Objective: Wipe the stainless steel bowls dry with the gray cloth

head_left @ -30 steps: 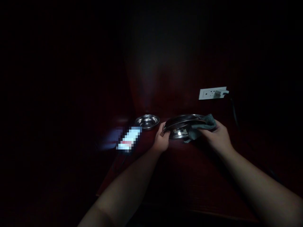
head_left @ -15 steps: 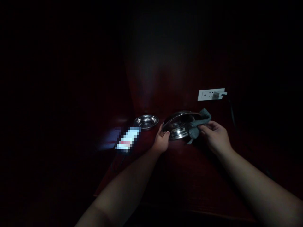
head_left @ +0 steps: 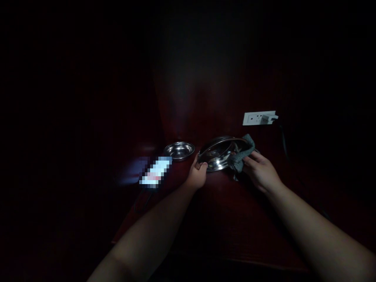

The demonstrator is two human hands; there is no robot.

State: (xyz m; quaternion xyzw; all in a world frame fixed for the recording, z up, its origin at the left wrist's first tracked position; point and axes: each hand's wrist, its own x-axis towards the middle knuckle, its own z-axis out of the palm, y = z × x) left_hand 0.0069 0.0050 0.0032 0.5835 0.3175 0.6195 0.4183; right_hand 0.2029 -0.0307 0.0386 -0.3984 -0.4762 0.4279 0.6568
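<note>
- A steel bowl [head_left: 217, 156] was held between the two hands, tilted so that its hollow faced partly toward the person; whether its lower edge touched the tabletop [head_left: 223, 223] could not be told.
- The left hand [head_left: 198, 174], at the bowl's 8 o'clock, was closed on the rim, its thumb on the near side.
- The right hand [head_left: 260, 170], at the bowl's 4 o'clock, was partly closed, with a grey-green cloth [head_left: 239, 158] pinched between thumb and fingers.
- The cloth was folded over the rim near 3 o'clock, one end hanging below it on the near side.
- A smaller bowl [head_left: 179, 152], also of steel, stood upright with its mouth upward at 9 o'clock from the held bowl, apart from the left hand.
- A phone [head_left: 155, 173] with a lit, pixelated screen lay just beside the smaller bowl, toward its 7 o'clock.
- A white socket plate [head_left: 251, 118] was set in the dark wall between 1 and 2 o'clock from the held bowl; a plug [head_left: 268, 118] filled its right part, with a dark cable [head_left: 283, 143] hanging at 4 o'clock from it.
</note>
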